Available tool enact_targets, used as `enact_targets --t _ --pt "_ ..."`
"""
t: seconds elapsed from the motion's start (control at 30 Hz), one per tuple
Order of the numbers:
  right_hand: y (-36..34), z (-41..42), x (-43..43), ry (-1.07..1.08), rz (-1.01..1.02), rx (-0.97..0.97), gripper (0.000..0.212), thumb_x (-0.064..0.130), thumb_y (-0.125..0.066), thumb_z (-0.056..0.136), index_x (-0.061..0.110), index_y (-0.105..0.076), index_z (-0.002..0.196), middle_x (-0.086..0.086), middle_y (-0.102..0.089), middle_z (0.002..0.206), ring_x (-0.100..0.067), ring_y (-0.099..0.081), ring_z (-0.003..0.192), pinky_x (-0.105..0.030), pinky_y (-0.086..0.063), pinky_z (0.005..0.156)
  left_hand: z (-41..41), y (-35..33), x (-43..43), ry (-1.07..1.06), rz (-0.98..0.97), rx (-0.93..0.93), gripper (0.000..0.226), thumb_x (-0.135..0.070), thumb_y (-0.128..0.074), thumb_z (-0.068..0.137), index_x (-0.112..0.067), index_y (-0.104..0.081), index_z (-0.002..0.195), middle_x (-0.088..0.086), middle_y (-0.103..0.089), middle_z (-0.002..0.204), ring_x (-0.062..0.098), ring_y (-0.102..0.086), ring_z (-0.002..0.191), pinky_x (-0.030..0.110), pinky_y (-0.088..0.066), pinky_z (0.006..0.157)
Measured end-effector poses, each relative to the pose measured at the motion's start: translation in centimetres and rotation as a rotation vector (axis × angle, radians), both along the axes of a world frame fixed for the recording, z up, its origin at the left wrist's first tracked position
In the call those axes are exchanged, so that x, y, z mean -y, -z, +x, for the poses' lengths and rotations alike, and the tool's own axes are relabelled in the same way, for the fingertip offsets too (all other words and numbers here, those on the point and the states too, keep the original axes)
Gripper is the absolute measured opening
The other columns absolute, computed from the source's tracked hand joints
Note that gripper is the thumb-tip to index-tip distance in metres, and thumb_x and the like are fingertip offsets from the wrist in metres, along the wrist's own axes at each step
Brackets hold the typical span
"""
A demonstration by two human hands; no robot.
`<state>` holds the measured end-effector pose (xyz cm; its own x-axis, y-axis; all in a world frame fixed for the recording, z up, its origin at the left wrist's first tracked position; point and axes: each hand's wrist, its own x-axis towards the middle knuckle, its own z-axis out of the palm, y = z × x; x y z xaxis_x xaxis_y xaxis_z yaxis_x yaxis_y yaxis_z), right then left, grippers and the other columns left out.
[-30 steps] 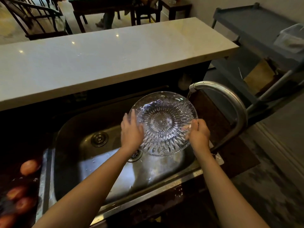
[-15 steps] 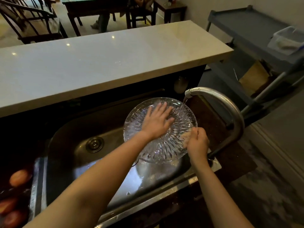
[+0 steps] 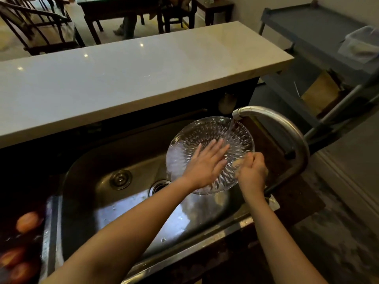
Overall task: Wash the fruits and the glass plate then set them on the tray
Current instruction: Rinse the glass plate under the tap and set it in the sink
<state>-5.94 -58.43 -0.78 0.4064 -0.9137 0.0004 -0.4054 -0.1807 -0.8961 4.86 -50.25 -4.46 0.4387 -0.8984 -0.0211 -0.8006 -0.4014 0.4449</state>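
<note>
glass plate (image 3: pixel 207 136) tilted over sink (image 3: pixel 98 173), under faucet (image 3: pixel 287 130) stream | left hand (image 3: pixel 205 162) flat, fingers spread on plate face | right hand (image 3: pixel 253 173) clamped on plate's right rim | fruits (image 3: pixel 26 222) far left, dim, partly cut off

We reach both bare forearms forward. Our left hand (image 3: pixel 207 163) lies flat and open, fingers (image 3: pixel 215 145) spread and pointing away from us. Our right hand (image 3: pixel 253 173) is curled tight in a pinch grip, knuckles up, just beside the left.
</note>
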Motion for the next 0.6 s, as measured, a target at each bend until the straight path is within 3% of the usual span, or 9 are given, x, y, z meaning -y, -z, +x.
enact_targets --t 0.07,0.13,0.27,0.4,0.47,0.53,0.6 --pt "-0.4 -0.2 -0.2 -0.029 -0.015 -0.008 0.024 0.021 -0.034 0.100 0.005 -0.052 0.094 0.004 -0.051 0.068 -0.021 -0.057 0.065 -0.033 -0.048 0.058 1.7 0.2 0.2 -0.110 -0.036 -0.056 0.052 -0.046 -0.017 0.099 -0.032 -0.006 0.148 -0.009 0.003 0.158 0.011 0.006 0.146 0.041 0.007 0.119" --pt "-0.8 -0.6 -0.5 -0.061 -0.031 -0.019 0.022 0.019 -0.034 0.101 0.008 -0.050 0.090 0.008 -0.049 0.067 -0.009 -0.051 0.060 -0.020 -0.040 0.051 3.6 0.6 -0.6 -0.214 -0.013 -0.077 0.052 -0.047 -0.016 0.098 -0.031 -0.006 0.147 -0.009 0.002 0.158 0.013 0.004 0.147 0.042 0.007 0.119" --pt "-0.7 -0.7 -0.9 -0.095 -0.028 0.010 0.023 0.020 -0.034 0.101 0.009 -0.049 0.087 0.007 -0.051 0.066 -0.012 -0.051 0.058 -0.026 -0.040 0.051 5.3 1.6 -4.1 -0.355 0.027 0.028 0.056 -0.048 -0.020 0.098 -0.027 -0.006 0.149 -0.010 -0.002 0.158 0.008 0.002 0.146 0.049 0.003 0.119" --pt "-0.3 -1.0 -1.0 -0.124 -0.011 0.019 0.023 0.018 -0.035 0.100 0.009 -0.049 0.084 0.005 -0.050 0.066 -0.013 -0.049 0.059 -0.026 -0.038 0.053 4.2 1.2 -5.4 -0.483 -0.147 -0.052 0.067 -0.041 -0.039 0.096 -0.021 -0.005 0.149 -0.001 -0.008 0.159 0.015 -0.009 0.146 0.044 -0.015 0.119" --pt "-0.4 -1.3 -0.7 -0.124 0.017 0.028 0.022 0.017 -0.035 0.100 0.009 -0.051 0.087 0.005 -0.051 0.068 -0.010 -0.049 0.060 -0.020 -0.039 0.052 4.5 0.6 -6.4 -0.646 -0.182 -0.130 0.070 -0.038 -0.047 0.093 -0.017 -0.010 0.149 0.006 -0.014 0.157 0.022 -0.026 0.142 0.041 -0.030 0.114" --pt "-0.5 -1.5 -0.2 -0.105 0.077 0.053 0.021 0.016 -0.035 0.100 0.008 -0.052 0.091 0.004 -0.052 0.070 -0.009 -0.051 0.060 -0.011 -0.040 0.047 5.6 0.2 -7.6 -0.781 -0.119 -0.456 0.070 -0.047 -0.051 0.089 -0.013 -0.026 0.145 0.015 -0.030 0.151 0.029 -0.043 0.131 0.044 -0.041 0.105" --pt "-0.4 -1.4 0.2 -0.107 0.170 0.068 0.021 0.016 -0.036 0.100 0.007 -0.052 0.091 0.003 -0.052 0.068 -0.004 -0.053 0.053 -0.005 -0.037 0.039 6.0 0.0 -8.7 -0.775 -0.238 -1.075 0.055 -0.047 -0.050 0.090 -0.014 -0.046 0.133 0.020 -0.052 0.134 0.032 -0.058 0.115 0.049 -0.049 0.096"
